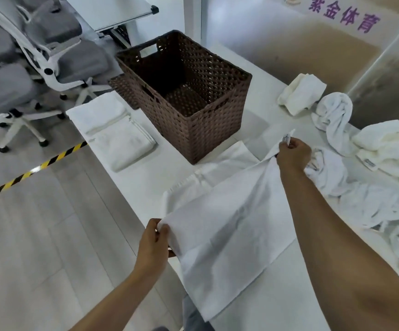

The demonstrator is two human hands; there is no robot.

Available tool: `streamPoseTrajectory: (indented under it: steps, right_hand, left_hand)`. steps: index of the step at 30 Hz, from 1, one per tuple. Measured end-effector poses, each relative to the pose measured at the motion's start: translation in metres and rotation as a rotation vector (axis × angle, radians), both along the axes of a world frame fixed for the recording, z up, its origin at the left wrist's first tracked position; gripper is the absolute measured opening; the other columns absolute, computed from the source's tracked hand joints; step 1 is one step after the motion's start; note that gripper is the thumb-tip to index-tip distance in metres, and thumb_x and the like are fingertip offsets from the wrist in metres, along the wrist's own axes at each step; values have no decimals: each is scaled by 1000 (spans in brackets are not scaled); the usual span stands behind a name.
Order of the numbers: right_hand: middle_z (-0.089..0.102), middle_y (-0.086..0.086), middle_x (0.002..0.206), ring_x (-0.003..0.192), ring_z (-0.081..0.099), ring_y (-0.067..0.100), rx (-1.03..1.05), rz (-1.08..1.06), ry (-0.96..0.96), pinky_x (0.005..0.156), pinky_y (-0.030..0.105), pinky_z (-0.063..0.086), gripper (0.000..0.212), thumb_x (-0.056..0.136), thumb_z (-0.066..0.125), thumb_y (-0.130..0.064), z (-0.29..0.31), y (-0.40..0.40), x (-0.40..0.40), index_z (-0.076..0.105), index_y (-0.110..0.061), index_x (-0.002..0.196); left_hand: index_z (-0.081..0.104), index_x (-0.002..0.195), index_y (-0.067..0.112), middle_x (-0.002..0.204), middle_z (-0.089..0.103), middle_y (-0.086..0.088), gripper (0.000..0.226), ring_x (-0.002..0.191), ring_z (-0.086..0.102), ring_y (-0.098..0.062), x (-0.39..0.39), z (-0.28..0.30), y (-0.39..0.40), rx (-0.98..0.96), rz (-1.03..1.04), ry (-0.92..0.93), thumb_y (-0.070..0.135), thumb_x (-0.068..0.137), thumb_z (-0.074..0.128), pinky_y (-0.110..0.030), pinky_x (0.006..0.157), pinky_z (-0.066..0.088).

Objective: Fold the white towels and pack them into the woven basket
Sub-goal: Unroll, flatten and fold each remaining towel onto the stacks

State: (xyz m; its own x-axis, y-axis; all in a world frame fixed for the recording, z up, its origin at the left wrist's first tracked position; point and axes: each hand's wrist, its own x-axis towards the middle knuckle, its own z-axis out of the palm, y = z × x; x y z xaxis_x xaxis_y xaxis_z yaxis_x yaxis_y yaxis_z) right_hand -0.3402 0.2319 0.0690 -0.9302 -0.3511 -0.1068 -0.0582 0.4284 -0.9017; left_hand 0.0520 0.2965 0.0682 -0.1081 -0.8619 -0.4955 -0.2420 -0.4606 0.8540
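Head view looks down on a white table (253, 302) with the woven basket (184, 96) as the fixed mark; nothing shows inside the basket yet. Just in front of the basket, a white towel (229, 225) is held stretched between two hands. The left hand (154, 240) pinches the towel's near corner, on the side toward the floor, thumb over the cloth. The right hand (292, 154) grips the far corner close to the basket's front right edge, where a small label pokes up above the fingers. Left of the basket lie folded towels (112, 130), stacked flat. Right of the basket sits a loose heap of unfolded towels (360, 182).

The cloth sags and drapes between the grips, so I judge it light, soft and limp. It should crease easily but will not hold shape unsupported. Holding it at the corners seems the surest way to keep edges aligned while folding.
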Motion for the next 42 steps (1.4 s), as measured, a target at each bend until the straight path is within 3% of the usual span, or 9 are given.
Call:
streamPoseTrajectory:
  steps: [8, 10, 15, 22, 27, 32, 36, 39, 42]
  right_hand:
    - [73, 15, 82, 80, 72, 38, 96, 64, -61, 74, 51, 61, 16, 93, 62, -18, -40, -67, 21, 68, -16, 78]
    - [75, 10, 91, 82, 74, 32, 83, 100, -110, 78, 45, 62, 9, 94, 65, -20, -44, -76, 26, 72, -16, 94]
    - [66, 2, 118, 79, 73, 21, 39, 187, -333, 75, 36, 62, 45, 99, 62, -31, -55, -66, 53, 53, -17, 141]
    - [68, -2, 88, 70, 65, 19, 352, 38, -473, 63, 31, 49, 38, 91, 64, -24, -114, 55, 134, 57, -20, 128]
    - [61, -11, 87, 71, 57, 5, 535, -111, -379, 55, 22, 41, 36, 99, 52, -14, -108, 126, 208, 55, -22, 133]
    - [59, 13, 126, 106, 61, 35, 682, -334, -387, 93, 46, 51, 49, 94, 54, -25, -109, 164, 270, 45, -20, 142]
    - [54, 18, 132, 115, 56, 40, 716, -493, -451, 98, 48, 45, 52, 95, 56, -30, -111, 177, 313, 43, -16, 143]
    - [51, 19, 133, 113, 56, 40, 670, -567, -576, 97, 47, 45, 50, 95, 55, -32, -118, 186, 332, 46, -14, 140]
    - [58, 15, 112, 89, 60, 30, 611, -600, -633, 76, 38, 50, 33, 93, 53, -27, -121, 194, 344, 56, -8, 119]
  left_hand:
    - [55, 95, 12, 96, 65, -19, 16, 88, 69, -35, 14, -43, -72, 27, 31, -187, 16, 105, 43, -49, 68, 63]
    - [55, 94, 14, 94, 65, -17, 16, 86, 70, -34, 20, -54, -86, 34, 19, -233, 17, 105, 43, -51, 68, 63]
    - [59, 93, 14, 96, 68, -16, 16, 81, 72, -30, 32, -80, -121, 118, -115, -330, 19, 103, 48, -48, 73, 63]
    - [64, 90, 10, 90, 71, -17, 14, 73, 72, -28, 48, -108, -179, 197, -396, -515, 19, 98, 55, -45, 72, 63]
    - [63, 108, 30, 98, 69, 6, 19, 82, 69, -18, 41, -107, -213, 94, -700, -484, 36, 91, 66, -39, 78, 60]
    - [60, 114, 27, 99, 66, 4, 32, 87, 66, -21, 10, -101, -229, 163, -847, -317, 30, 84, 71, -42, 79, 60]
    - [68, 93, 16, 82, 67, -2, 6, 76, 63, -25, -1, -109, -233, 141, -962, -344, 21, 90, 70, -35, 69, 54]
    - [63, 80, 20, 78, 63, 1, 18, 71, 59, -21, 2, -110, -233, 72, -1030, -409, 34, 88, 72, -29, 61, 44]
    - [53, 71, 21, 72, 56, 2, 30, 66, 53, -16, 2, -100, -227, -17, -1065, -443, 36, 90, 71, -29, 56, 36]
